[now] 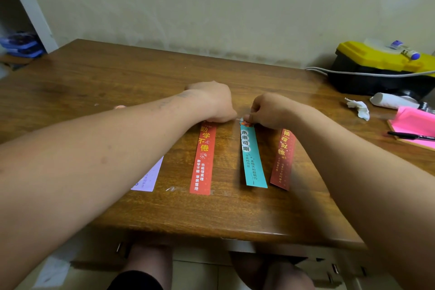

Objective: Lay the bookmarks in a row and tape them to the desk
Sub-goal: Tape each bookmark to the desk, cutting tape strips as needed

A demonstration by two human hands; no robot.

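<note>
four bookmarks in a row, taping at the far ends

nearest us, four bookmarks lie side by side on the bench (94, 77): a lilac bookmark (148, 179) half under our left forearm, an orange-red bookmark (203, 160), a teal bookmark (253, 160) and a dark red bookmark (283, 160). we judge the row laid. a glossy streak by the orange-red one's near end may be tape, so the far ends seem to be what is left. farther out, our left hand (211, 101) rests curled on the orange-red bookmark's far end, fingertips hidden, so we cannot tell its grip. just beside it, our right hand (270, 110) pinches the teal bookmark's far end.
</note>
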